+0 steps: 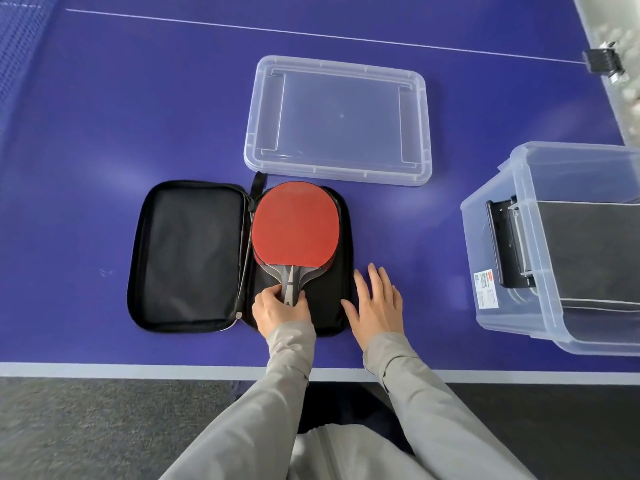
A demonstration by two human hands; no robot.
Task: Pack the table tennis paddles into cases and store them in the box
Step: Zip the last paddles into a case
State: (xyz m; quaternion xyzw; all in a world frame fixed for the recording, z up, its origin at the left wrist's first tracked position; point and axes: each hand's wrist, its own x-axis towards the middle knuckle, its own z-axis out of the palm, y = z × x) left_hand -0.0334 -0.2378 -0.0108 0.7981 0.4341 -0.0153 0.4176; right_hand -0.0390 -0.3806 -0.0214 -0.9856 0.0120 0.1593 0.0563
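Observation:
A black zip case (188,254) lies open flat on the blue table. In its right half rests a red-faced paddle (296,225), blade away from me, with what looks like a second paddle's edge showing beneath it. My left hand (280,308) grips the paddle's grey handle near the case's front edge. My right hand (375,303) lies open, fingers spread, on the case's right edge and the table beside it. The clear plastic box (491,237) stands at the right, with a black case (588,251) inside it.
The box's clear lid (337,121) lies upside down behind the open case. A white line runs across the blue table (104,116) far back, and a net clamp (604,62) sits at the top right. The table's white front edge is just before me.

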